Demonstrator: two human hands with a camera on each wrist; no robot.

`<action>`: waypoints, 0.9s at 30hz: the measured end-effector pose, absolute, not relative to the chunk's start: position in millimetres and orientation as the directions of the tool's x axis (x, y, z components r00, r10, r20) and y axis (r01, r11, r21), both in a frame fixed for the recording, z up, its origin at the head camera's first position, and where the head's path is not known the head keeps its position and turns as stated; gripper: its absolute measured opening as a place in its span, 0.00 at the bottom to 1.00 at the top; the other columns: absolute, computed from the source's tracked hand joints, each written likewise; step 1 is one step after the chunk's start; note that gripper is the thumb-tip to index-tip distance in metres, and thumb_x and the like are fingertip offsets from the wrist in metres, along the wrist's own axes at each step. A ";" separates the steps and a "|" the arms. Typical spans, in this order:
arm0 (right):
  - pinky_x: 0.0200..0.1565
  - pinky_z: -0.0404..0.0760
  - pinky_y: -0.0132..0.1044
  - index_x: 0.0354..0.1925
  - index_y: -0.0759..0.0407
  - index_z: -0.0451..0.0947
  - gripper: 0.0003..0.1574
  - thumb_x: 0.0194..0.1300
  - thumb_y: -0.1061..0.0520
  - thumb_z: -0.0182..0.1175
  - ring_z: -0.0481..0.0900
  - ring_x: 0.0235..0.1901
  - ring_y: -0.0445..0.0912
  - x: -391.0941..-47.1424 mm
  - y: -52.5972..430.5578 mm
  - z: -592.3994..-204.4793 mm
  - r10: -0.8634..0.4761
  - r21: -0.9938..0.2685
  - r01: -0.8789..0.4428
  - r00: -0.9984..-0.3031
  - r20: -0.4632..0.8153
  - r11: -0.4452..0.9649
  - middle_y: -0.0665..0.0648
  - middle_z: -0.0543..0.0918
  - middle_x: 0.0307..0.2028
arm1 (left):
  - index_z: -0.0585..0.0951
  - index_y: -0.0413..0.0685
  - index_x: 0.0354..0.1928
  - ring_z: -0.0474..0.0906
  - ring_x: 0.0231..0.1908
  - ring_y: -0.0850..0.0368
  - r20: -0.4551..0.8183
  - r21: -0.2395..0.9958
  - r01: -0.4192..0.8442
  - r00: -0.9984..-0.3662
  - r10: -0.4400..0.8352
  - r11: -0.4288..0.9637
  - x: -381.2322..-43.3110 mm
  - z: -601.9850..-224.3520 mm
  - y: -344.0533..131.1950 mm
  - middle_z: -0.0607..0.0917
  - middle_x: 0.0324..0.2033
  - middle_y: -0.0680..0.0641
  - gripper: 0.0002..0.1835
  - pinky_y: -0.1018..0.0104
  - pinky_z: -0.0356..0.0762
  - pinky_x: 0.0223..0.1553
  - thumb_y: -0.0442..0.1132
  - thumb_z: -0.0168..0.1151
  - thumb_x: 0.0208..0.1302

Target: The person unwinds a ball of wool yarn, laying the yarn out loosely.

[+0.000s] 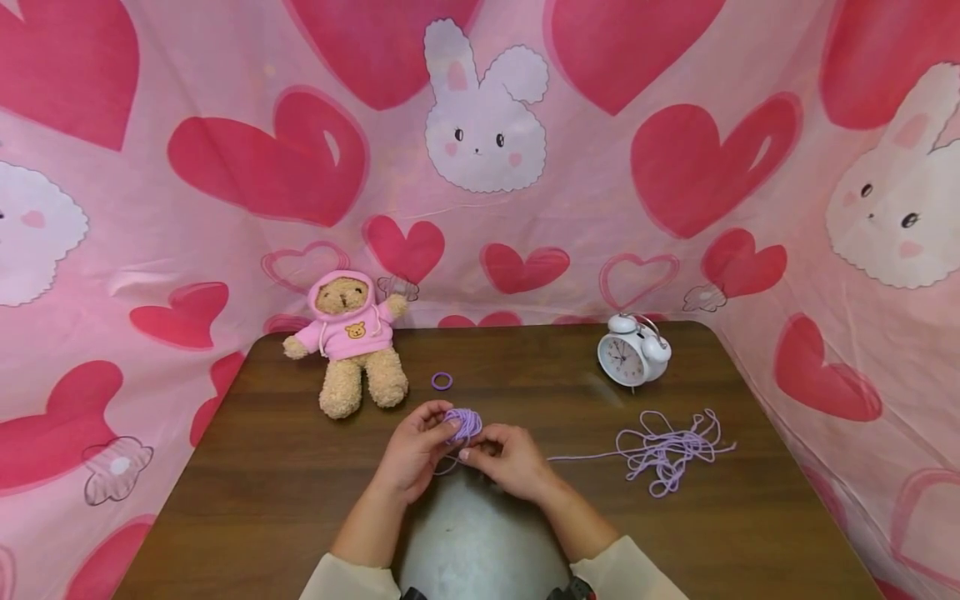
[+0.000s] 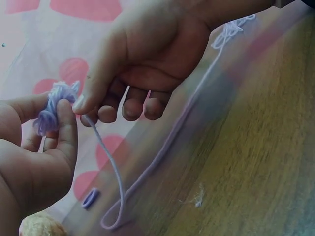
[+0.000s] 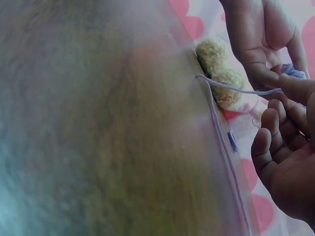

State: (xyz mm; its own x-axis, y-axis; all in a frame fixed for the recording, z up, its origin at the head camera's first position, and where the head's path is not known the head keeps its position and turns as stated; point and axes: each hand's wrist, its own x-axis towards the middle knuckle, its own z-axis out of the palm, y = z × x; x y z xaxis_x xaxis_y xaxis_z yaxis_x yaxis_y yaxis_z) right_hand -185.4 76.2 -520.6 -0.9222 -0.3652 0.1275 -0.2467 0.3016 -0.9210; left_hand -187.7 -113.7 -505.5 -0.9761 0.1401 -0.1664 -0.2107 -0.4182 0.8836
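A small bundle of wound purple yarn (image 1: 465, 423) is pinched between the thumb and fingers of my left hand (image 1: 415, 450). Close on its right, my right hand (image 1: 513, 461) pinches the yarn strand (image 2: 109, 156) between thumb and forefinger, its other fingers loosely bent. From there the strand drops in a loop to the table, as the left wrist view shows. It then runs right to a loose tangle of purple yarn (image 1: 670, 454) on the tabletop. In the right wrist view the bundle (image 3: 294, 71) is partly hidden behind the fingers.
A purple ring (image 1: 442, 381) lies on the brown wooden table (image 1: 262, 467) beyond my hands. A teddy bear in a pink hoodie (image 1: 352, 337) sits at the back left. At the back right stands a white alarm clock (image 1: 633, 352). A pink heart-print cloth (image 1: 480, 233) hangs behind.
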 end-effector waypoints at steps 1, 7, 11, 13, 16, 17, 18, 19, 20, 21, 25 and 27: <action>0.23 0.75 0.29 0.37 0.54 0.88 0.07 0.64 0.52 0.74 0.76 0.20 0.35 -185.3 75.9 -520.6 -0.360 -0.919 -0.249 -0.924 0.130 0.307 0.47 0.83 0.23 | 0.75 0.41 0.50 0.81 0.44 0.54 -0.166 0.884 -0.211 -0.976 0.142 -0.418 -187.8 -505.8 -113.5 0.80 0.42 0.45 0.12 0.64 0.84 0.46 0.25 0.62 0.68; 0.25 0.75 0.29 0.35 0.53 0.88 0.04 0.64 0.54 0.72 0.76 0.21 0.35 -186.1 77.8 -522.2 -0.332 -0.903 -0.267 -0.931 0.152 0.336 0.44 0.82 0.24 | 0.77 0.42 0.48 0.80 0.45 0.54 -0.148 0.893 -0.193 -0.979 0.140 -0.408 -187.9 -509.4 -115.6 0.81 0.41 0.47 0.11 0.62 0.83 0.47 0.25 0.64 0.67; 0.26 0.76 0.30 0.35 0.52 0.89 0.03 0.64 0.54 0.72 0.77 0.23 0.35 -187.5 81.6 -524.5 -0.324 -0.900 -0.271 -0.933 0.158 0.340 0.44 0.83 0.25 | 0.80 0.46 0.43 0.80 0.43 0.55 -0.137 0.894 -0.180 -0.982 0.133 -0.410 -187.5 -513.8 -118.7 0.81 0.41 0.47 0.10 0.64 0.83 0.44 0.25 0.64 0.67; 0.25 0.77 0.30 0.36 0.52 0.89 0.03 0.64 0.54 0.72 0.77 0.23 0.35 -188.2 83.8 -523.9 -0.323 -0.900 -0.269 -0.933 0.156 0.344 0.44 0.83 0.25 | 0.80 0.48 0.41 0.80 0.41 0.55 -0.137 0.893 -0.179 -0.982 0.130 -0.412 -187.2 -515.0 -120.4 0.81 0.40 0.46 0.09 0.65 0.83 0.43 0.25 0.64 0.67; 0.25 0.76 0.30 0.36 0.51 0.89 0.03 0.64 0.54 0.72 0.76 0.22 0.36 -188.7 86.4 -522.6 -0.322 -0.897 -0.268 -0.934 0.153 0.351 0.44 0.83 0.23 | 0.81 0.48 0.40 0.80 0.40 0.55 -0.149 0.888 -0.188 -0.981 0.124 -0.419 -186.4 -516.1 -123.0 0.81 0.40 0.45 0.09 0.65 0.83 0.41 0.25 0.63 0.67; 0.25 0.76 0.31 0.36 0.51 0.89 0.03 0.64 0.54 0.72 0.76 0.22 0.36 -188.9 87.3 -521.9 -0.321 -0.896 -0.271 -0.934 0.156 0.353 0.44 0.82 0.23 | 0.81 0.48 0.40 0.80 0.40 0.55 -0.155 0.887 -0.193 -0.980 0.123 -0.420 -186.3 -516.3 -123.7 0.81 0.40 0.45 0.09 0.64 0.83 0.41 0.25 0.64 0.66; 0.25 0.76 0.31 0.36 0.51 0.89 0.03 0.64 0.54 0.72 0.76 0.22 0.36 -189.0 88.2 -520.9 -0.320 -0.894 -0.272 -0.934 0.157 0.356 0.44 0.82 0.23 | 0.81 0.48 0.40 0.80 0.40 0.55 -0.159 0.887 -0.195 -0.980 0.120 -0.420 -186.3 -516.6 -124.4 0.81 0.40 0.45 0.09 0.64 0.83 0.41 0.25 0.64 0.66; 0.26 0.76 0.31 0.36 0.51 0.89 0.03 0.64 0.54 0.72 0.76 0.23 0.36 -189.1 89.0 -519.8 -0.318 -0.892 -0.273 -0.935 0.158 0.361 0.43 0.82 0.24 | 0.81 0.48 0.40 0.80 0.40 0.55 -0.161 0.887 -0.197 -0.980 0.119 -0.418 -186.1 -516.7 -125.1 0.81 0.40 0.45 0.09 0.64 0.83 0.41 0.25 0.64 0.66; 0.26 0.76 0.31 0.36 0.51 0.89 0.03 0.64 0.54 0.72 0.77 0.23 0.37 -189.4 89.9 -519.0 -0.317 -0.890 -0.274 -0.935 0.159 0.364 0.43 0.82 0.24 | 0.81 0.48 0.40 0.80 0.40 0.55 -0.163 0.887 -0.198 -0.979 0.119 -0.417 -186.2 -516.9 -125.8 0.81 0.40 0.45 0.10 0.63 0.83 0.41 0.24 0.63 0.66; 0.27 0.76 0.31 0.36 0.51 0.89 0.03 0.64 0.54 0.72 0.77 0.24 0.37 -189.7 90.7 -518.3 -0.315 -0.889 -0.274 -0.936 0.159 0.365 0.43 0.82 0.24 | 0.81 0.48 0.40 0.80 0.40 0.54 -0.163 0.889 -0.198 -0.980 0.118 -0.413 -186.3 -517.4 -126.6 0.81 0.40 0.45 0.10 0.63 0.83 0.41 0.24 0.63 0.66; 0.28 0.76 0.31 0.36 0.52 0.89 0.03 0.64 0.55 0.72 0.77 0.25 0.37 -191.1 94.6 -516.0 -0.304 -0.890 -0.270 -0.939 0.159 0.368 0.43 0.83 0.25 | 0.81 0.47 0.41 0.81 0.40 0.55 -0.153 0.899 -0.186 -0.982 0.114 -0.395 -186.8 -519.5 -131.2 0.82 0.39 0.45 0.10 0.63 0.84 0.42 0.23 0.63 0.66; 0.28 0.76 0.31 0.36 0.52 0.89 0.02 0.64 0.55 0.72 0.76 0.25 0.37 -191.8 96.9 -515.1 -0.297 -0.891 -0.270 -0.941 0.164 0.365 0.43 0.83 0.25 | 0.80 0.46 0.41 0.81 0.40 0.55 -0.150 0.904 -0.182 -0.982 0.111 -0.388 -187.3 -520.9 -134.0 0.82 0.39 0.45 0.11 0.63 0.84 0.42 0.23 0.63 0.66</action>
